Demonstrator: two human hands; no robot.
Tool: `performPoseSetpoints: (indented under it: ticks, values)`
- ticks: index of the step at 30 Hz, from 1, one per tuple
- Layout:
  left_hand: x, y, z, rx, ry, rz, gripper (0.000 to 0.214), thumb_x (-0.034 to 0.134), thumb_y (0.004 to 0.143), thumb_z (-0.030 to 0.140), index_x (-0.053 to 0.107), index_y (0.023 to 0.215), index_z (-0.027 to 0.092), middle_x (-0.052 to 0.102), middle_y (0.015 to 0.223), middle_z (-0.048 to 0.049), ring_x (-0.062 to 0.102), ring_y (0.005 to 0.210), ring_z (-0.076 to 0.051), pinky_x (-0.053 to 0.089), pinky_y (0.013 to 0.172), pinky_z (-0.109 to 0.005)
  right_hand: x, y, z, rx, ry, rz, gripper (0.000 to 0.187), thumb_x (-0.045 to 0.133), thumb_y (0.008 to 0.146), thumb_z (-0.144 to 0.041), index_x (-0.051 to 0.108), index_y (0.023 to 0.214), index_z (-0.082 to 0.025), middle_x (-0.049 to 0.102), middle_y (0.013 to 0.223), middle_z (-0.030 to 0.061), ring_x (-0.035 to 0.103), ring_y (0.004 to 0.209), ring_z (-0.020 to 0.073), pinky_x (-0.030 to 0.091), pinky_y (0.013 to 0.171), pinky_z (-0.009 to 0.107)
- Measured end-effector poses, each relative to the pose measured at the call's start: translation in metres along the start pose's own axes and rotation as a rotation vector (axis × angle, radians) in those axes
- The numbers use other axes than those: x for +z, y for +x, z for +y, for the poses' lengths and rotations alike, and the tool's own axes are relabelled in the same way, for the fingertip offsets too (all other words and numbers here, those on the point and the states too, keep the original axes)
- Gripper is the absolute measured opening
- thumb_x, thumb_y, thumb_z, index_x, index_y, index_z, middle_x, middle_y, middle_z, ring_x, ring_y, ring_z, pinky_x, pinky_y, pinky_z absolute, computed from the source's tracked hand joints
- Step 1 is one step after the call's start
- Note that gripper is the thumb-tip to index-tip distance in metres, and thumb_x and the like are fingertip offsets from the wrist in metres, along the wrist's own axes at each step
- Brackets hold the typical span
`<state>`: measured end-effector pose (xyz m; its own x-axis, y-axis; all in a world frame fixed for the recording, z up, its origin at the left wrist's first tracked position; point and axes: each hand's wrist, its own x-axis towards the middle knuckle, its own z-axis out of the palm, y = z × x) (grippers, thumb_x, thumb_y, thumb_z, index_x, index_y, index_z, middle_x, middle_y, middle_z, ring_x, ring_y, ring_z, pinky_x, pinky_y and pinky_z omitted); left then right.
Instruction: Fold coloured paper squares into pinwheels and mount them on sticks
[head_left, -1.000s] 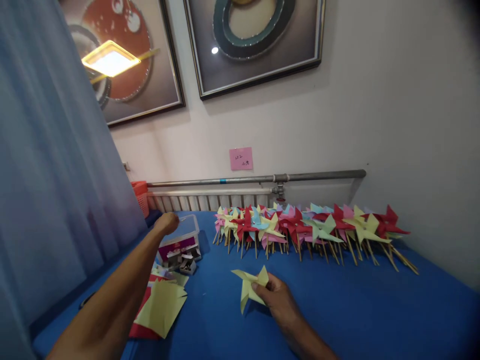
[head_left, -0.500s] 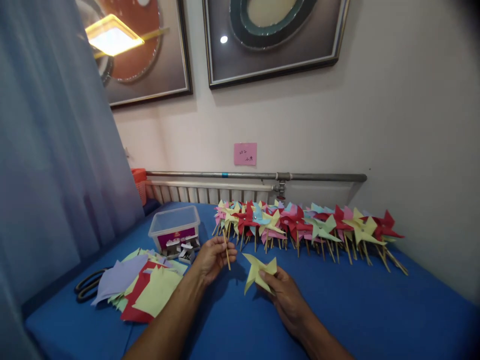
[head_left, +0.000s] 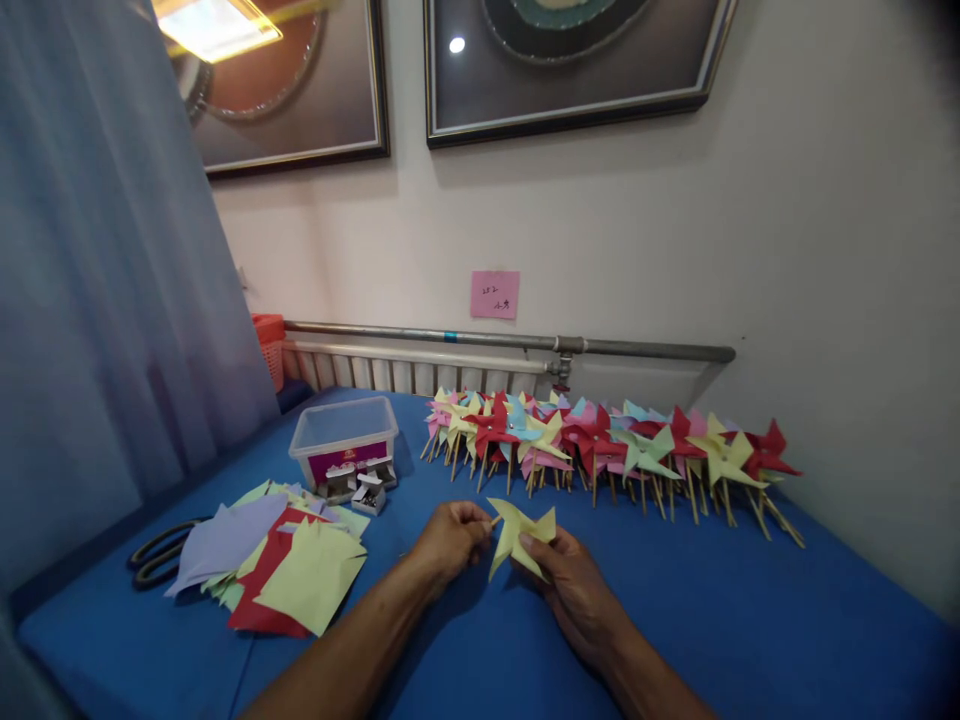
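My right hand (head_left: 574, 575) is closed on a pale yellow paper pinwheel head (head_left: 519, 538), the thumb pressed on its front and the other fingers behind. Close to its left edge, my left hand (head_left: 454, 540) pinches a thin wooden stick (head_left: 495, 521). Only the stick's tip shows, pointing at the paper; the rest is hidden by the fingers. Whether tip and paper touch, I cannot tell. Beyond both hands lies a long row of finished pinwheels (head_left: 592, 440) in red, yellow, pink, green and blue on sticks.
Left of my arm are loose paper sheets (head_left: 311, 575) and black-handled scissors (head_left: 161, 555). Behind them stand a clear plastic box (head_left: 343, 430) and small open boxes (head_left: 368, 494) of metal bits. A blue curtain (head_left: 112, 250) hangs at the left; a pipe (head_left: 495, 342) runs along the wall.
My left hand has moved right, toward the pinwheel head, and turned the stick from nearly upright to pointing at the paper. My right hand stays almost in place. The view has tilted slightly down.
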<state>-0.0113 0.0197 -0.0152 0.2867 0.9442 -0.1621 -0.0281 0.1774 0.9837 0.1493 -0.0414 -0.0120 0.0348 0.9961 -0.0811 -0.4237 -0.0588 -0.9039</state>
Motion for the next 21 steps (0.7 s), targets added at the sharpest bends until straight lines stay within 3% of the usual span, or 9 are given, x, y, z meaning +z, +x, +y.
performPoseSetpoints:
  ticks: [6,13,21]
  values:
    - [0.016,-0.009,-0.002,0.032,0.077,-0.043,0.012,0.071,0.068,0.024,0.064,0.059,0.020,0.054,0.048,0.0017,0.042,0.041,-0.011,0.029,0.046,-0.026,-0.007,0.009,0.013,-0.035,-0.018,0.066,0.046,0.095,0.054,-0.041,0.071,0.086,-0.018,0.077,0.080,0.0048,0.072,0.079,0.0257,0.055,0.077,0.038]
    - [0.013,-0.011,-0.003,0.069,0.159,-0.036,0.012,0.068,0.068,0.025,0.063,0.058,0.020,0.054,0.048,0.0012,0.041,0.042,-0.012,0.028,0.046,-0.026,-0.019,0.023,0.033,-0.077,-0.055,0.116,0.052,0.093,0.055,-0.048,0.069,0.090,-0.019,0.075,0.079,0.0031,0.068,0.071,0.0220,0.053,0.071,0.034]
    - [0.015,-0.012,-0.002,0.075,0.177,-0.029,0.015,0.069,0.068,0.029,0.061,0.060,0.019,0.051,0.048,0.0027,0.041,0.043,-0.011,0.028,0.046,-0.026,-0.018,0.021,0.030,-0.078,-0.077,0.109,0.049,0.091,0.059,-0.047,0.072,0.092,-0.017,0.075,0.082,0.0041,0.068,0.074,0.0212,0.053,0.073,0.033]
